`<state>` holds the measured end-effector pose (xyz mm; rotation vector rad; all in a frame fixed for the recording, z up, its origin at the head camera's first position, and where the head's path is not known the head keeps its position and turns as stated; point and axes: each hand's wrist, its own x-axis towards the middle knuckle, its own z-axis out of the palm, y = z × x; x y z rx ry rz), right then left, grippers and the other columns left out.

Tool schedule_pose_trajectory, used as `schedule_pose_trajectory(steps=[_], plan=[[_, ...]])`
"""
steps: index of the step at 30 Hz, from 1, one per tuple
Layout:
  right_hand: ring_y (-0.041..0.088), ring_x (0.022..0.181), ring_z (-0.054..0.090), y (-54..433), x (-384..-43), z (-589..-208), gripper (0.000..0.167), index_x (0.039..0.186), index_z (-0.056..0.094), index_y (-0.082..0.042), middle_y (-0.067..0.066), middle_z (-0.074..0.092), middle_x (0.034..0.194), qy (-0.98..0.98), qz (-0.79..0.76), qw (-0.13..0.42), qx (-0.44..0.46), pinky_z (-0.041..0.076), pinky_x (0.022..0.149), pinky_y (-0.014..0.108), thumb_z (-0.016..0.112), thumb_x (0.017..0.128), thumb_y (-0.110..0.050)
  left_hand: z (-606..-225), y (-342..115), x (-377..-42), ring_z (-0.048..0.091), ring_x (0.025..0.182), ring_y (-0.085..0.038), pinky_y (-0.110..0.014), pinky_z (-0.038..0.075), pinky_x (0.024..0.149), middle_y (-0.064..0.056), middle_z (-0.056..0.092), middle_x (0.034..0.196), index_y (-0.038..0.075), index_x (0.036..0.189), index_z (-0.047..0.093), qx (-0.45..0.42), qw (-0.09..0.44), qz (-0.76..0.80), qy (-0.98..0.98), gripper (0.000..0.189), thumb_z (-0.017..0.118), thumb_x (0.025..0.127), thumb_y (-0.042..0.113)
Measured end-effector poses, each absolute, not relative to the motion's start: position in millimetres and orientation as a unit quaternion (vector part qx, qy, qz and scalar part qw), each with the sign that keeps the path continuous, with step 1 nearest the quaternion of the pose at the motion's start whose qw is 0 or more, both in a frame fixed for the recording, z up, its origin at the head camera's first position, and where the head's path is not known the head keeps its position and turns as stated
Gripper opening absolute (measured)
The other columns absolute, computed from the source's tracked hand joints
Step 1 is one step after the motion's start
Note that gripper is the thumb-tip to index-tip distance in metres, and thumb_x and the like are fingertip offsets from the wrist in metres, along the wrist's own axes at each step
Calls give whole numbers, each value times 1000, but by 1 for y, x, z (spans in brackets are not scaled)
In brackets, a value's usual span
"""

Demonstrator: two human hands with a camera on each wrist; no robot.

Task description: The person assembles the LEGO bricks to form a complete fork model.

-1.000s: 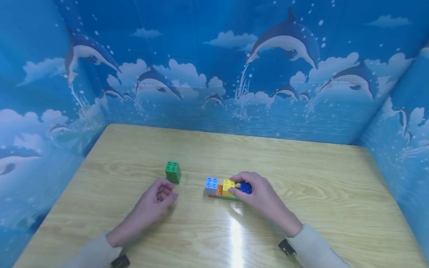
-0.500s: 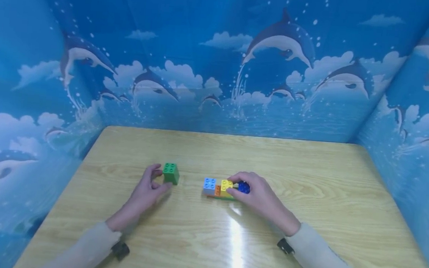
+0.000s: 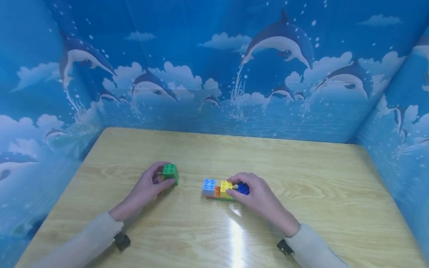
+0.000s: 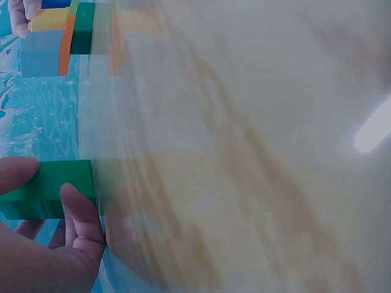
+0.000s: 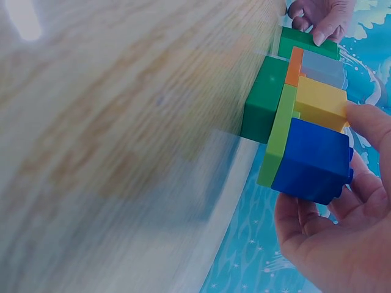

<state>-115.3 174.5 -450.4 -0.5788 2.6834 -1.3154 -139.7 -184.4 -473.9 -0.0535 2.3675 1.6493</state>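
Observation:
My left hand (image 3: 142, 193) holds a green toy-brick stack (image 3: 170, 171) at the table's left centre. Two green bricks stand one on the other there, a seam between them in the left wrist view; thumb and fingers lie along opposite sides. To its right is a brick build: a light blue brick (image 5: 324, 67), a yellow brick (image 5: 321, 101) and a dark blue brick (image 5: 311, 160) in a row on an orange plate (image 5: 294, 66) and a lime plate (image 5: 278, 137). A dark green brick (image 5: 264, 101) sits beneath. My right hand (image 3: 257, 194) grips this build around its yellow and dark blue end.
Both lie on a wood-grain table (image 3: 190, 238), with a glossy light streak near its front middle. Blue dolphin-print curtains (image 3: 193, 30) enclose the back and sides. Small black devices (image 3: 122, 241) are worn at both wrists.
My left hand has moved from in front of the green stack to its left side, and the fingers and thumb have closed on it. The right hand keeps its hold on the build.

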Motion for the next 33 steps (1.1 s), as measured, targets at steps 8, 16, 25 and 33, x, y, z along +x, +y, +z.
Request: schedule_pose_trajectory(steps=[8,16,25,33], plan=[[22,114,68,173,-115,-450,28,126,78,-16,0,74,126,878,-438,53,-185,60,95,44,82,100,-26,-476,-188,-144,63,115,-29,-35,57,89,-12,65,131,11,147,61,15,121,540,833,51,80,100,18],[21,113,67,173,-115,-452,27,125,78,-17,-1,74,125,878,-439,54,-185,60,94,43,82,101,-26,-478,-188,-141,66,110,-26,-39,55,94,-8,70,126,9,139,69,73,97,498,859,41,81,100,16],[24,114,68,174,-114,-452,29,126,78,-16,0,74,127,878,-439,55,-183,60,93,43,82,100,-28,-476,-177,-122,66,97,-23,-34,56,85,-5,71,112,8,132,72,97,108,496,856,41,86,94,15],[23,113,68,174,-114,-452,30,128,77,-16,1,74,127,878,-438,58,-183,61,92,42,81,101,-29,-472,-158,-101,67,95,-21,-31,58,81,-4,71,113,6,133,72,111,137,516,838,46,89,91,14]])
